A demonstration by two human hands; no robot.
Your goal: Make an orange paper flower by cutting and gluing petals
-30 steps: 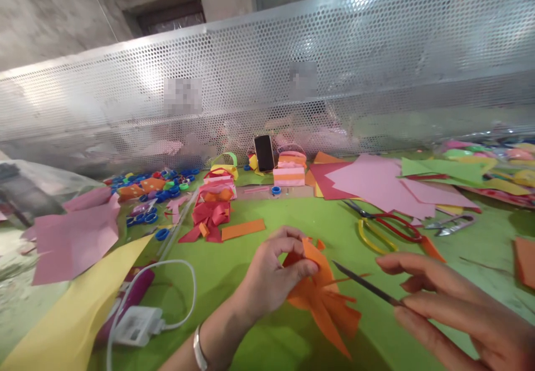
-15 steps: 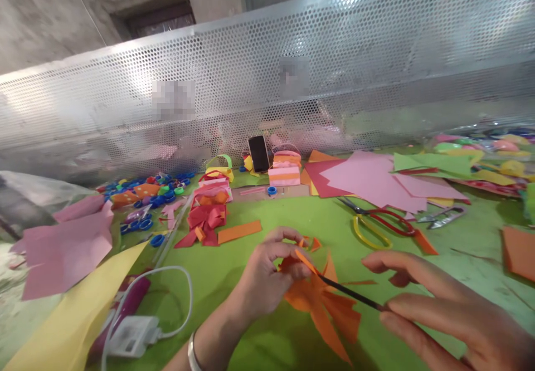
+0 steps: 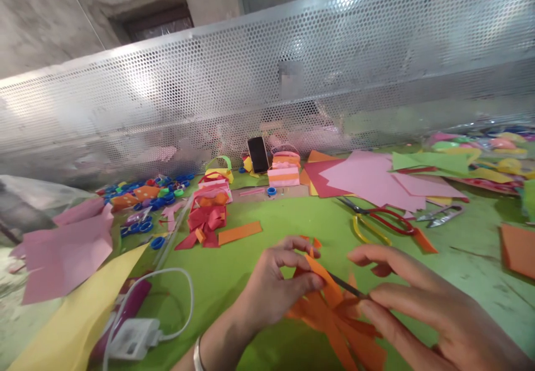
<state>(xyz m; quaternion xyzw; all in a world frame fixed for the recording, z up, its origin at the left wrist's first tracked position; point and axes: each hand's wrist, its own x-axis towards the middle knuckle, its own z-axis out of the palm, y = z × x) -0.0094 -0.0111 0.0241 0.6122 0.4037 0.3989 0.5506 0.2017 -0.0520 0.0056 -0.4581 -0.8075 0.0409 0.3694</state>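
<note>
Left hand (image 3: 278,282), one, palm down, silver bracelet (image 3: 198,354) at the wrist; thumb and fingers pinched together on the upper part of an orange paper piece (image 3: 324,316). The piece, many-stripped and layered, hangs between the two hands above the green tabletop (image 3: 292,215), strips fanned downward and to the right.

Right hand (image 3: 422,310), one; thumb and fingers closed on a slim dark tool (image 3: 346,286), index finger lifted clear. The tool slants up towards the left thumb, its far end behind an orange strip; whether the tip presses on the paper is hidden, though it seems close against it.

White charger (image 3: 132,338), one, with looped white cable (image 3: 190,296), beside a purple object (image 3: 136,301). Yellow sheet (image 3: 79,315), one, slanting to their left.

Orange sheet (image 3: 518,248), at the right edge. Scissors (image 3: 390,219), one pair, red and yellow handles, blades pointing away to the left; silver snips (image 3: 445,215) near them.

Orange strip (image 3: 240,233), lying flat just beside a red paper bow (image 3: 207,220). Pink sheets (image 3: 69,259), creased, at far left. Blue rings (image 3: 163,195), heaped. Pink sheet (image 3: 368,179), broad, among other coloured sheets.

Pink-and-orange paper box (image 3: 284,177), one, near a dark-screened phone (image 3: 257,155), propped upright. Perforated metal panel (image 3: 234,81), spanning the back; concrete wall (image 3: 50,14) beyond.
</note>
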